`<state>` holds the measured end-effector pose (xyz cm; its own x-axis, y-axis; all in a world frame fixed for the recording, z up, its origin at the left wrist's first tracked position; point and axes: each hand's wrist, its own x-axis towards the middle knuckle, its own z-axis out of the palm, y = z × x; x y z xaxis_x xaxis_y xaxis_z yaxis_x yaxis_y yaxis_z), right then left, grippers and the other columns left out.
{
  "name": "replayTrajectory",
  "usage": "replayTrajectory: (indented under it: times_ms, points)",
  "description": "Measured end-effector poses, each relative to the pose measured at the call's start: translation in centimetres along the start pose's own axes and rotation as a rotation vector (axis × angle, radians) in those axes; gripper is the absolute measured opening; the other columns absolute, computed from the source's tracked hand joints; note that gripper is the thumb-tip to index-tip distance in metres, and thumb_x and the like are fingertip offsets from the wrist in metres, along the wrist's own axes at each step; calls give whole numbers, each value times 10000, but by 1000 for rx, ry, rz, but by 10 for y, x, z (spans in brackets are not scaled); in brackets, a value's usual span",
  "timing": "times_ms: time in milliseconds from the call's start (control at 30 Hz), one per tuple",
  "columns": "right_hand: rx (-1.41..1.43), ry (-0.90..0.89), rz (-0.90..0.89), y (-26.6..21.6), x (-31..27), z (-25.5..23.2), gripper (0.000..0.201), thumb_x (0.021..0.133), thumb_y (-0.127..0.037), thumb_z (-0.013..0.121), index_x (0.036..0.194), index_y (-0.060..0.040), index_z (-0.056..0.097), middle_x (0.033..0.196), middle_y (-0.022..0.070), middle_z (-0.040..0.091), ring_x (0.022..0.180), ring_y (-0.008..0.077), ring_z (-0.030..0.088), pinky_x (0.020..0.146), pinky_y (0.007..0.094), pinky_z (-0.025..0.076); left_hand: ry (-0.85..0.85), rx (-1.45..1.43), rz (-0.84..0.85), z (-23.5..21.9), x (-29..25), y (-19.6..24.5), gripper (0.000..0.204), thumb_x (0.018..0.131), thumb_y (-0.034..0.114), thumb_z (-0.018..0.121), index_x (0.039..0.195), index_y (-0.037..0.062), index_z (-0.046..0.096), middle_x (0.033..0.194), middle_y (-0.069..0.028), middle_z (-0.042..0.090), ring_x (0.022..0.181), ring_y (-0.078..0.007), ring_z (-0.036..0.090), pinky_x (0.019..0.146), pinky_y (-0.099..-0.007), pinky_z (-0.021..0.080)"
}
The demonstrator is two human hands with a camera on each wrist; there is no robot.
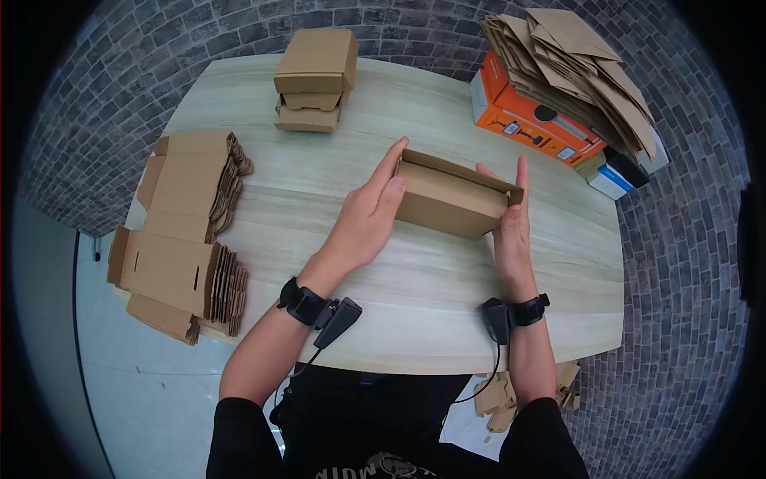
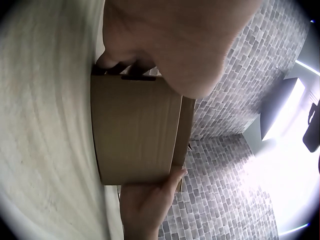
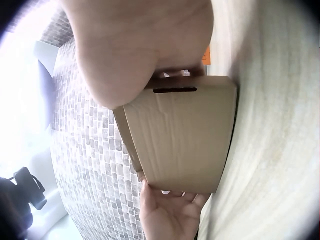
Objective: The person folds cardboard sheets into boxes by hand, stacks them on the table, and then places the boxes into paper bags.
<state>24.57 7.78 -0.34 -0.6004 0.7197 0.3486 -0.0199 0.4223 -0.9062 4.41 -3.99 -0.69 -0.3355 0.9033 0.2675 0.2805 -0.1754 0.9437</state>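
An open-topped, narrow cardboard box [image 1: 451, 201] is held between my two hands, low over the table. My left hand [image 1: 369, 214] lies along its left end with straight fingers, the thumb at the near corner. At the other end, my right hand [image 1: 512, 235] holds the corner: the thumb is at the near side, one finger points up and another reaches round behind the far wall. A dark slot shows near the end of the box [image 3: 180, 135] in the right wrist view. In the left wrist view the box [image 2: 135, 127] hides most of the right hand's fingers.
Stacks of flat cut cardboard blanks [image 1: 185, 188] lie along the table's left side. Folded boxes [image 1: 315, 72] are piled at the back. At the back right, flattened cardboard [image 1: 570, 68] leans over an orange box [image 1: 519, 120]. Cardboard scraps [image 1: 501, 395] lie below the near edge.
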Motion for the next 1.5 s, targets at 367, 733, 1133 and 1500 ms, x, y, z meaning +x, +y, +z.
replayTrajectory:
  times_ms: [367,733,1133,1500]
  points:
    - [134,-2,12,7,3,-4,786,1004,-581,339,1572,-92,102,1426,178,493,1298,252,473,1100,360,338,-114,-119,40,-8,4,0,541,1061,270,322,1532,15,243,1578,-135,291,1470,-242,239,1181,-325,171]
    - [273,-47,38,11,5,-7,825,984,-611,353,1574,-108,73,1468,182,442,1342,267,429,1119,378,322,-161,-65,3,-9,6,1,599,1041,296,425,1551,70,209,1571,-125,311,1437,-234,314,1156,-335,239]
    - [562,-47,157,7,4,-5,753,1000,-606,316,1574,-158,126,1540,190,331,1405,293,339,1145,456,274,-140,4,0,-9,2,2,590,1009,246,515,1530,117,270,1364,-167,523,1261,-234,498,1074,-333,349]
    - [454,34,134,-1,6,-8,692,1033,-512,351,1527,-35,265,1481,185,430,1343,263,421,1128,399,308,-57,116,153,0,2,-4,629,979,142,532,1541,134,248,1327,-189,553,1189,-262,556,1038,-351,399]
